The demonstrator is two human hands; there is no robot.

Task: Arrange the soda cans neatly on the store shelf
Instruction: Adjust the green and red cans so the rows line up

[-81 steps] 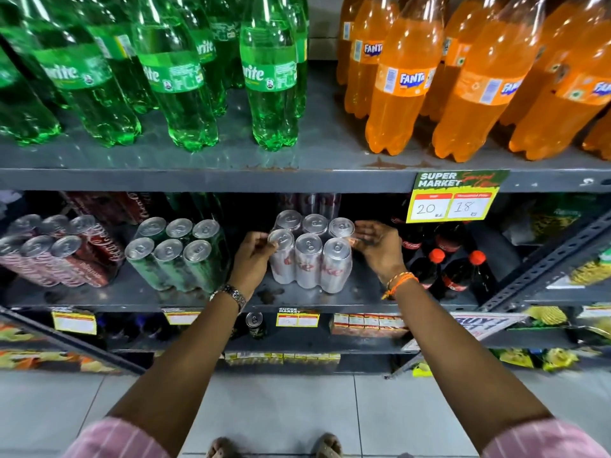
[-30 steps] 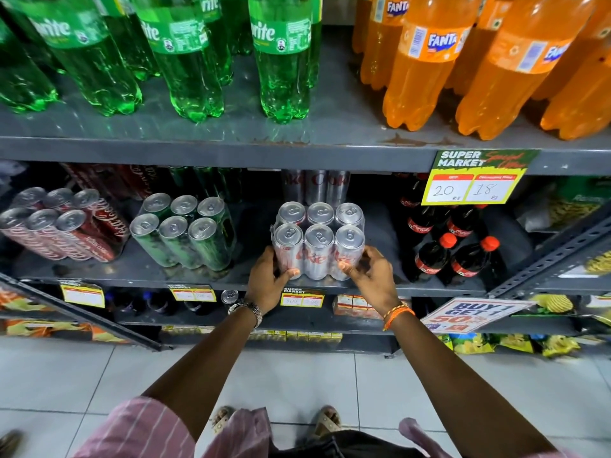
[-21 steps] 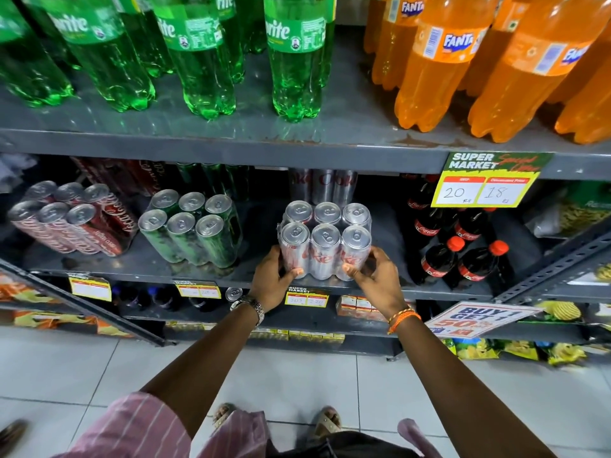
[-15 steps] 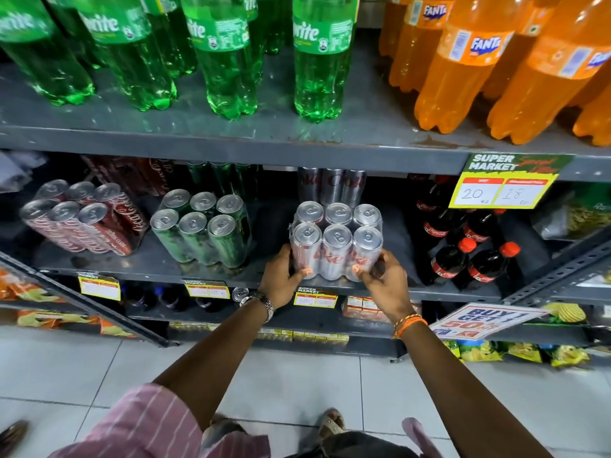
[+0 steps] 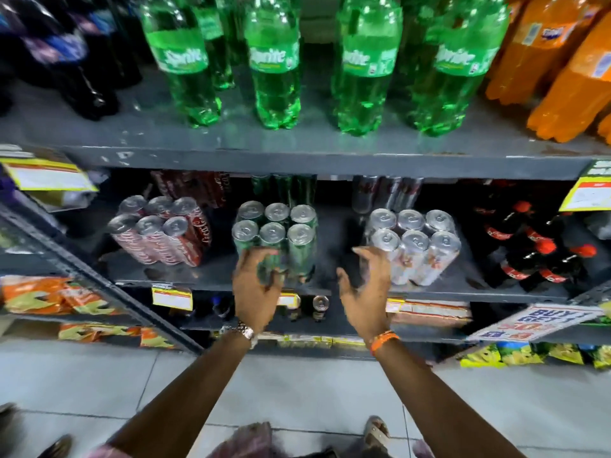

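Three wrapped packs of cans stand on the grey middle shelf [image 5: 215, 276]: a red pack [image 5: 158, 233] at left, a green pack [image 5: 291, 239] in the middle, a silver pack [image 5: 420, 246] at right. My left hand [image 5: 256, 285] is in front of the green pack's lower left corner, fingers spread and blurred, holding nothing. My right hand [image 5: 363, 285] hangs open in the gap between the green and silver packs, just left of the silver pack and gripping neither.
Green Sprite bottles [image 5: 274, 71] and orange bottles [image 5: 562, 61] fill the upper shelf. Small dark cola bottles [image 5: 542, 256] stand right of the silver pack. Price tags [image 5: 172, 297] line the shelf edge. A loose can [image 5: 320, 305] sits on the lower shelf. Tiled floor lies below.
Both hands have let go of the silver pack and moved left toward the green pack. The view has swung left, so the shelf contents appear shifted right.
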